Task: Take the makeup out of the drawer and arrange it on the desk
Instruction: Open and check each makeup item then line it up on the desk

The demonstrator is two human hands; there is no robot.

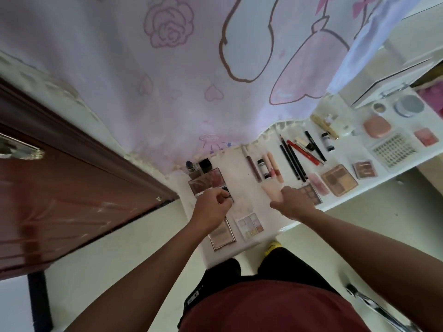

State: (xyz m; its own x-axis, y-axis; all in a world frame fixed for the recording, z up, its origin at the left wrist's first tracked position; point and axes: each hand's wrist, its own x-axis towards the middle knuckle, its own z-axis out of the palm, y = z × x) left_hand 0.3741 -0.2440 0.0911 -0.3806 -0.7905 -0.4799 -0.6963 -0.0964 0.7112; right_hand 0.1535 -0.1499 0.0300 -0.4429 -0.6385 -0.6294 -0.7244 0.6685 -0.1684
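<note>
While the pink cartoon curtain fills the top of the view and a brown door closes off the left, the white counter runs away to the right, covered in makeup. A nearer white section juts out toward the person; counter or drawer, I cannot tell.

Both bare arms reach in over it. The left grip is curled tight, fingertips pinching a dark case just below a reddish blush palette. The right grip hovers at the near edge beside a dark eyeshadow palette. Its fingers blur over something pale peach, so whether it is clamped or apart I cannot tell.

On the near section lie a pale palette and a pastel palette, side by side.

Along the counter sit a lash tray, a brown palette, a peach compact and a round jar. Pencils lie in a fan, with lip tubes just to their left.
</note>
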